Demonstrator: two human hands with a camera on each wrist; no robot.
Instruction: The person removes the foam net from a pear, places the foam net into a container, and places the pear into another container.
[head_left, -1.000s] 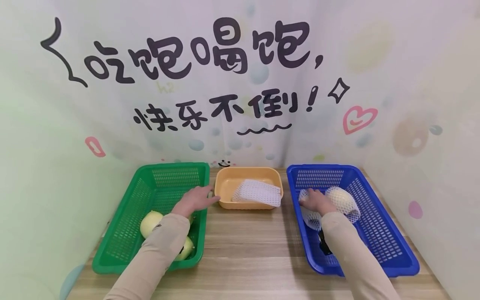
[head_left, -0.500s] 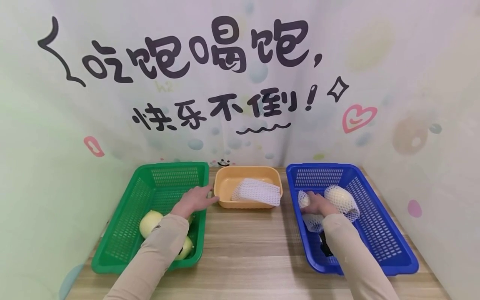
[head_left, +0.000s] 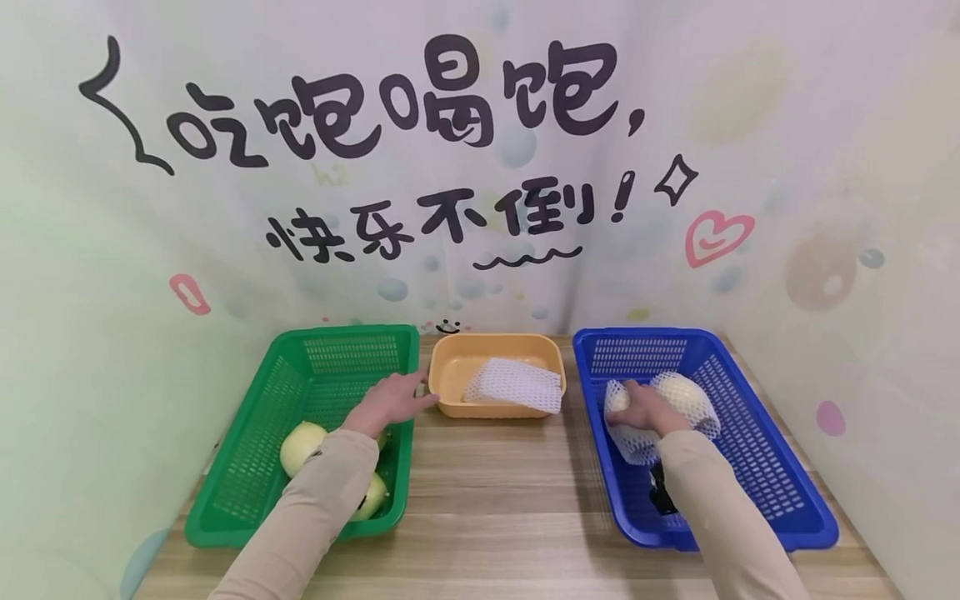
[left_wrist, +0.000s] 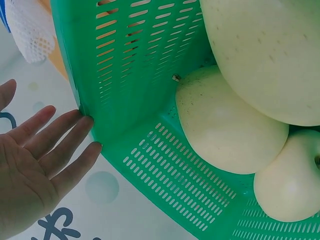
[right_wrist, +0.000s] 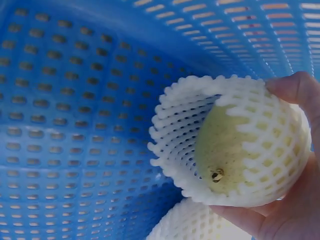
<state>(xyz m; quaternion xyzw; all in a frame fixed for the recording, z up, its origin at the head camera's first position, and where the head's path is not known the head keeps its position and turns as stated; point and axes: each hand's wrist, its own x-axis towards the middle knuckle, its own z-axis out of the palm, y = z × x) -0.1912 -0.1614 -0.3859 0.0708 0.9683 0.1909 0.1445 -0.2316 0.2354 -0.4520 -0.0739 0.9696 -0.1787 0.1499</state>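
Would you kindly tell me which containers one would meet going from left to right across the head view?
Green slotted rectangular plastic basket holding pale round fruits, light-orange rounded plastic tray with a white foam net sleeve, blue slotted rectangular plastic basket holding pale foam-netted fruits.

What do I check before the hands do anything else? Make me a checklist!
1. Right hand grips the netted fruit: ok.
2. Its net covers it fully: not ok, the stem end shows.
3. Left hand holds nothing: ok, its fingers are by the green basket.
4. The netted fruit is off the floor of the blue basket: cannot tell.
5. Orange tray has bare room: ok, beside a white net.
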